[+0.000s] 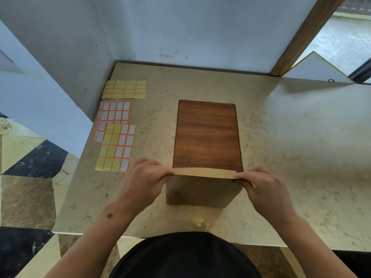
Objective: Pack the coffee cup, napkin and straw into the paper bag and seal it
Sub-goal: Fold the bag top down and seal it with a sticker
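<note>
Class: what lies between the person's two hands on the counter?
In the head view, the folded top of the paper bag spans from left hand to right hand; each pinches one end.

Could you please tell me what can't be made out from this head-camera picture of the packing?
- Contents of the brown paper bag: its folded-over top, pinched by the left hand and right hand, hides any cup, napkin or straw.
- Bag's far side: faces away from the camera.
- Sticker label sheets: any print too small.
- Whether a sticker already seals the fold: none visible.
</note>
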